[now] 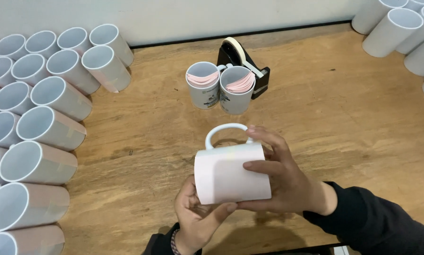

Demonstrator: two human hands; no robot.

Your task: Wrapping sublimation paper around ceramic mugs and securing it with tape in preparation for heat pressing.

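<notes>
Wooden desk (pixel 353 123) at lower centre: left hand (pixel 197 217) and right hand (pixel 280 177), each grip pressed around a paper-wrapped white mug (pixel 231 174), likely hard, slippery, breakable, best held by its body or handle.

**Even overhead light, soft shadows**

Bright, diffuse light fell from above. A soft shadow pooled on the wooden table (pixel 344 118) beneath the hands. The frame stayed mostly sharp; edge mugs (pixel 37 163) leaned outward, probably from wide-lens distortion.

One tape dispenser (pixel 244 66) — two pink-filled mugs (pixel 203 85)
</notes>
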